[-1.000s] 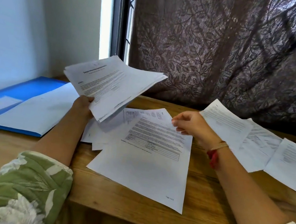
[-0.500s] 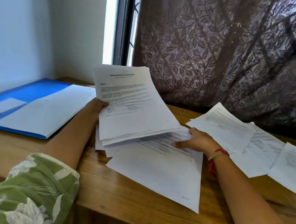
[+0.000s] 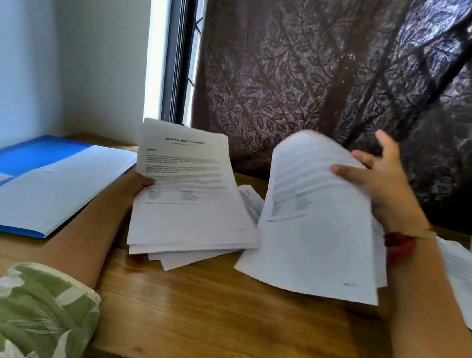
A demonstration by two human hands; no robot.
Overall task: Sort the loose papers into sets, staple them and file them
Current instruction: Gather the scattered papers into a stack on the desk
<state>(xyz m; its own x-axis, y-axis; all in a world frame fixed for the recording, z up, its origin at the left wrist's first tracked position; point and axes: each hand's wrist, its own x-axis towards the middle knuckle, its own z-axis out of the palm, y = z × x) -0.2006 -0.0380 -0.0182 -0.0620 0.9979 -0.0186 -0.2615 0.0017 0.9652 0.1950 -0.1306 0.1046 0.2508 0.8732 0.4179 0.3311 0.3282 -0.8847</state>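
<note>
My left hand (image 3: 135,185) grips a stack of printed papers (image 3: 187,196) by its left edge, held over the wooden desk (image 3: 210,319) with a few loose sheets under it. My right hand (image 3: 378,185) pinches the top of a single printed sheet (image 3: 317,234), lifted and curled forward, blurred by motion. More loose papers (image 3: 468,275) lie on the desk at the right. An open blue folder (image 3: 21,156) with a white sheet (image 3: 48,184) on it lies at the left.
A dark leaf-patterned curtain (image 3: 347,73) hangs behind the desk. A window frame (image 3: 179,51) and a pale wall (image 3: 38,32) stand at the back left. The desk's front edge runs just ahead of my green floral sleeves (image 3: 24,316).
My right hand has lifted the sheet that lay flat on the desk and swung it up to the right. The stack in my left hand has come lower.
</note>
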